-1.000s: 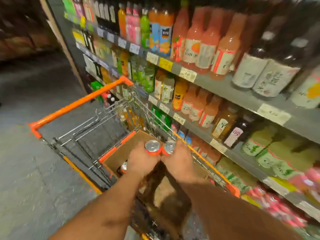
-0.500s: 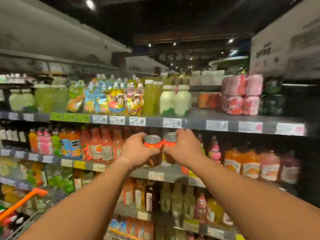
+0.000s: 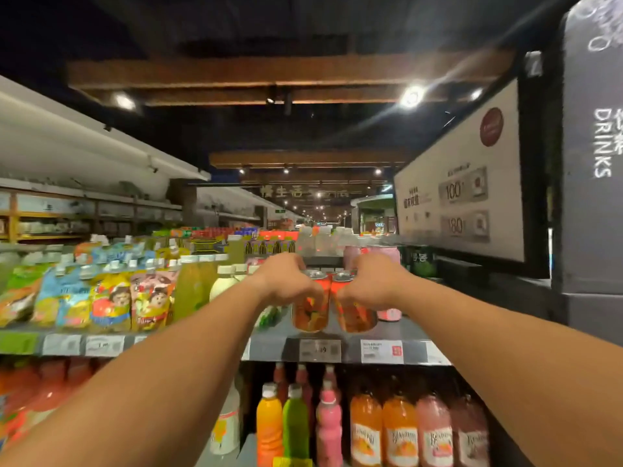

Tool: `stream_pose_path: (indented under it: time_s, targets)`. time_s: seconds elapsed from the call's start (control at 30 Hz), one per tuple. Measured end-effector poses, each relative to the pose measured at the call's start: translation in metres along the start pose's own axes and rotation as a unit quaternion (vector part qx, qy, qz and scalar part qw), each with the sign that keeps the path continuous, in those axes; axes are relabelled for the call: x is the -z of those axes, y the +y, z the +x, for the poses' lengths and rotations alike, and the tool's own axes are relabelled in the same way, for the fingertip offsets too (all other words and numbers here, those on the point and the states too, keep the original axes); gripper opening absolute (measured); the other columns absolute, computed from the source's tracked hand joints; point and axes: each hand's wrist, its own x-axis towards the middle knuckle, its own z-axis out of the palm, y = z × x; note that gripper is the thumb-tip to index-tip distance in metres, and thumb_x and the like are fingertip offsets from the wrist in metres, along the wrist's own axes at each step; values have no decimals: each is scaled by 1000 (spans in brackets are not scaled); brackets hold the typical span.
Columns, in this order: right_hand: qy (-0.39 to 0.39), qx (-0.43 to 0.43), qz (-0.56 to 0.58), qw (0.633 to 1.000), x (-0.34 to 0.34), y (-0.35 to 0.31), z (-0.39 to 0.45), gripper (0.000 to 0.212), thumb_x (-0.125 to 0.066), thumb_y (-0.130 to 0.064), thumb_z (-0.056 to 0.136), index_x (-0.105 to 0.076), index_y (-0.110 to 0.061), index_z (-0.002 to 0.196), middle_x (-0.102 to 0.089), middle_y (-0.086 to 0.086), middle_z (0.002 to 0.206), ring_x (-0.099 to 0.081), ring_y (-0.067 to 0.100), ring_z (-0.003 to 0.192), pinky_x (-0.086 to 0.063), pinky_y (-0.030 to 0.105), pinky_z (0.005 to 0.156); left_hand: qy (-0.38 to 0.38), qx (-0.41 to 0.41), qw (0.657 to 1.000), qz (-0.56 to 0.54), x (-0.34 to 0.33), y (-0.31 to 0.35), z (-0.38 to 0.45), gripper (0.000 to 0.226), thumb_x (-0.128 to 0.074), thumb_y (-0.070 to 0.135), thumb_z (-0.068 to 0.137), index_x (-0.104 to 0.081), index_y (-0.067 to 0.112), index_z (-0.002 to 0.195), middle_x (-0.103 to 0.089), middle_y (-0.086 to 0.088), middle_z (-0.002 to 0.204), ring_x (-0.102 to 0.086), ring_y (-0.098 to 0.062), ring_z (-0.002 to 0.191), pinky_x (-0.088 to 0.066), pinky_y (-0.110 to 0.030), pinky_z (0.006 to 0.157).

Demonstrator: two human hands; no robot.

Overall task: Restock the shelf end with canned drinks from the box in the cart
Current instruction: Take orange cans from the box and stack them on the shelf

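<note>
Left can (image 3: 312, 306): red-orange body, mottled yellow and dark fruit print, silver top.
Right can (image 3: 354, 310): red-orange body, similar mottled print, silver top.
Shelf edge (image 3: 269, 348): grey, with white price tags (image 3: 381, 351) and one green tag at far left.
Pouches (image 3: 111, 301): yellow, blue, pink and green, cartoon-face print.
Pale bottle (image 3: 222, 286): cream with white cap.
Pink cans (image 3: 387, 256): pale pink.
Lower bottles, narrow (image 3: 295, 423): one orange, one green, one pink, white caps.
Lower bottles, labelled (image 3: 399, 429): orange and pink, cream labels with dark script.
Side sign (image 3: 603, 143): dark grey, white lettering "DRINKS".
Poster (image 3: 462, 197): white, red round mark, grey panels.
Ceiling beams (image 3: 286, 74): brown wood against black.
</note>
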Motion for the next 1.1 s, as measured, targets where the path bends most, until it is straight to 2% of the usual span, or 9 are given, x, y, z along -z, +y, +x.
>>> stream_pose_path:
  time_s: [0.13,0.27,0.33,0.4,0.47,0.63,0.77,0.93,1.1]
  targets:
    - [-13,14,-35,999,4,4,47,25,-72,-38,64,-64,-15,71,-59,0,63,-55,15,58,-36,23,45,-16,21,999,25,-3,-1,42,26,-77,32,62,-57,17,56,-54,7,53,-50,-12,51,-34,-18,38]
    - [11,31,-64,997,11,0,104,35,-71,-40,71,-53,-17,53,-48,-1,53,-45,14,49,-31,23,42,1,34,998,54,3,-5,98,22,-75,27,68,-58,16,59,-54,2,56,-51,-15,52,-36,-19,41]
    - [20,36,-65,997,16,-3,136,30,-69,-39,75,-59,-13,66,-59,1,68,-50,14,56,-35,24,46,12,23,997,71,10,-6,129,18,-74,27,72,-64,12,70,-61,-2,66,-55,-16,56,-42,-22,45]
    - [12,41,-59,997,16,-3,169,35,-67,-36,77,-65,-8,96,-67,7,98,-58,18,77,-50,27,64,10,3,997,79,14,-9,161,17,-70,24,77,-69,8,82,-67,-6,75,-60,-18,62,-48,-26,51]
    - [-12,38,-84,996,15,0,200,47,-64,-32,79,-62,-7,118,-65,10,114,-60,23,93,-54,33,83,5,-5,996,84,15,-15,196,18,-68,21,76,-73,6,86,-68,-7,75,-60,-19,62,-48,-27,52]
    - [-90,27,-171,981,-3,19,259,45,-66,-31,86,-63,-5,122,-62,12,124,-59,27,109,-51,35,91,-33,-7,989,147,-7,-34,272,15,-65,24,87,-62,11,80,-60,-2,79,-56,-15,67,-46,-27,51]
    - [-124,23,-195,973,-21,33,305,40,-64,-29,91,-62,-5,123,-60,13,130,-58,26,111,-49,33,91,-73,-12,977,200,-29,-48,317,14,-67,23,90,-66,11,96,-64,-5,97,-58,-16,78,-46,-30,66]
    - [-166,27,-231,958,-30,45,356,48,-66,-32,91,-57,-9,132,-58,7,132,-55,24,117,-45,32,95,-114,-13,964,238,-36,-58,361,20,-71,28,87,-60,18,74,-62,0,85,-60,-16,78,-47,-32,68]
    - [-232,10,-265,936,-40,60,392,48,-62,-29,95,-53,-5,136,-56,10,135,-53,26,123,-42,28,89,-154,-12,953,261,-50,-65,389,24,-75,31,85,-70,12,98,-69,-5,101,-67,-22,91,-55,-35,77]
